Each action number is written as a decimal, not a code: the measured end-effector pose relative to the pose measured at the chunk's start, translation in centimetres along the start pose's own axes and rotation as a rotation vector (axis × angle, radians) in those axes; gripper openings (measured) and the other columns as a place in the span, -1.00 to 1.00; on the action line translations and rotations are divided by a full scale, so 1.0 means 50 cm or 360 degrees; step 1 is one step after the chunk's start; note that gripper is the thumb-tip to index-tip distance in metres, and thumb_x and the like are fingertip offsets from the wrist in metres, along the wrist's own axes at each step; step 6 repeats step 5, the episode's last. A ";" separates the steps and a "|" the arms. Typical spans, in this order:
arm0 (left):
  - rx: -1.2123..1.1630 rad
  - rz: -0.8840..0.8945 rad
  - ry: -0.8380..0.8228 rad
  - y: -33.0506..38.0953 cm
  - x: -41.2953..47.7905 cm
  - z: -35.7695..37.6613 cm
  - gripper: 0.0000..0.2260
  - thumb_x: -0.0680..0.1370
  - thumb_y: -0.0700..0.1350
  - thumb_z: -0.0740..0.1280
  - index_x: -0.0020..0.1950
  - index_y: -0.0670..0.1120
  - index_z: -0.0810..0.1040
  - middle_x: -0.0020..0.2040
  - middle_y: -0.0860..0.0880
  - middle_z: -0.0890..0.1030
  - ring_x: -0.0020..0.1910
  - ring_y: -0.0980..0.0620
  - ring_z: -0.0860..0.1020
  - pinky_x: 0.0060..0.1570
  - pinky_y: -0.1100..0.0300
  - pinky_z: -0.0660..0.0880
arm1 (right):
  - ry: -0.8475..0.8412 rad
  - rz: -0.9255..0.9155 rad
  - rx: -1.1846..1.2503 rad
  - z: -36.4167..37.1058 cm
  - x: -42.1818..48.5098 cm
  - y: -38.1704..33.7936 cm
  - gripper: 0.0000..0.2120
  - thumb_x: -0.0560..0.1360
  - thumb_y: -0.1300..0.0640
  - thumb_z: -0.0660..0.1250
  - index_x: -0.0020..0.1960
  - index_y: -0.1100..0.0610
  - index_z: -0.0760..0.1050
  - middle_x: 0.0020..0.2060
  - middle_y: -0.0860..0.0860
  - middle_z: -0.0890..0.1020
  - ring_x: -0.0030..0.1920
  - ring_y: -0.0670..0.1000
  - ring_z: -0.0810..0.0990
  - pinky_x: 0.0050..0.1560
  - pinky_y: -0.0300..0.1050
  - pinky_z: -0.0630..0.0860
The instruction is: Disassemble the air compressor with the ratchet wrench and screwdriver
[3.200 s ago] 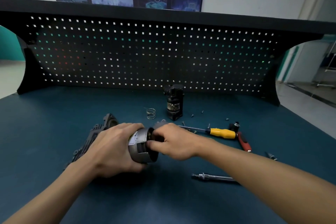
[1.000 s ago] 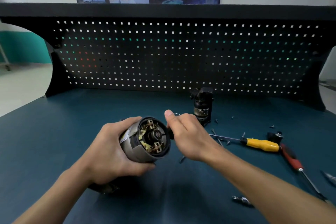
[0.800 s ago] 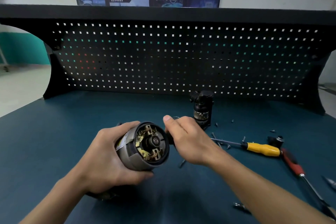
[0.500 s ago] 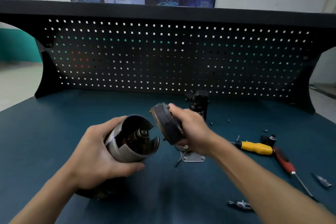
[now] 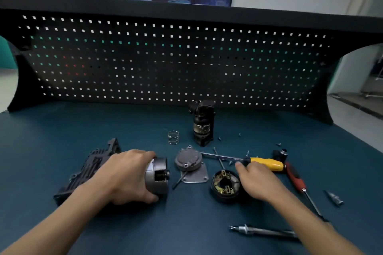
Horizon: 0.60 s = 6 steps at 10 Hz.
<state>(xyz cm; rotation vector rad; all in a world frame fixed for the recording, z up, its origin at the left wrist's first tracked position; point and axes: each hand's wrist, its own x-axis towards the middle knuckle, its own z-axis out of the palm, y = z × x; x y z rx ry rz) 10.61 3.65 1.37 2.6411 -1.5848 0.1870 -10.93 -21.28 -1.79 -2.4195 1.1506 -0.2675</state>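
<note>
Left hand point(image 5: 128, 178): fingers and thumb wrapped round the motor point(image 5: 158, 174), holding it down on the table point(image 5: 41, 130).
Motor: a silver can lying on its side, open end facing right, joined on its left to the black ribbed body point(image 5: 87, 170) of the compressor.
Right hand point(image 5: 256, 181): fingers loose and fairly straight, holding nothing I can see. The palm hangs over the right edge of the brush cap point(image 5: 224, 186). The forefinger tip is just beside the screwdriver point(image 5: 267, 164), but I cannot tell if it touches.
Brush cap: off the motor, lying face up on the table with its copper parts showing, well apart from the can.
Cover point(image 5: 188, 160): a round grey disc on a flat plate point(image 5: 198, 178), between the motor and the brush cap.
Screwdriver: yellow handle to the right, shaft pointing left toward the cover.
Wrench point(image 5: 294, 178): red grip, just right of the screwdriver, black head at the far end.
Other bits: a spring point(image 5: 173, 137) and an upright black part point(image 5: 202, 124) farther back, loose screws point(image 5: 219, 138) near it, a steel bar point(image 5: 263, 232) at the near edge, a small bit point(image 5: 333, 197) at far right.
Behind: a black pegboard point(image 5: 165, 64).
</note>
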 end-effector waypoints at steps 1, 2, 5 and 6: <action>0.0052 -0.0022 -0.0082 0.001 0.029 0.010 -0.37 0.07 0.49 0.33 -0.04 0.12 0.40 -0.08 0.14 0.54 -0.06 0.03 0.54 -0.12 0.07 0.51 | 0.0020 0.0059 0.0076 0.028 0.003 0.003 -0.44 0.65 -0.21 0.06 -0.38 0.11 0.35 -0.40 0.03 0.48 -0.36 0.04 0.47 -0.35 -0.08 0.31; 0.0065 -0.0034 -0.0073 -0.009 0.053 0.001 -0.35 0.06 0.51 0.35 -0.07 0.10 0.43 -0.13 0.13 0.54 -0.13 0.02 0.52 -0.19 0.08 0.48 | 0.0050 0.0070 0.0150 0.031 0.006 -0.008 -0.41 0.60 -0.33 0.06 -0.36 0.10 0.40 -0.37 0.04 0.55 -0.33 0.06 0.52 -0.33 -0.06 0.35; -0.0411 -0.0003 0.0324 -0.027 0.002 -0.056 -0.39 0.36 0.30 0.48 0.33 0.06 0.53 0.22 0.10 0.58 0.14 0.09 0.54 0.21 0.23 0.41 | 0.0159 -0.0168 0.0263 -0.021 -0.040 -0.008 -0.46 0.60 -0.34 0.05 0.08 0.11 0.51 0.00 0.05 0.61 0.12 0.15 0.58 0.13 0.04 0.49; -0.0411 -0.0003 0.0324 -0.027 0.002 -0.056 -0.39 0.36 0.30 0.48 0.33 0.06 0.53 0.22 0.10 0.58 0.14 0.09 0.54 0.21 0.23 0.41 | 0.0159 -0.0168 0.0263 -0.021 -0.040 -0.008 -0.46 0.60 -0.34 0.05 0.08 0.11 0.51 0.00 0.05 0.61 0.12 0.15 0.58 0.13 0.04 0.49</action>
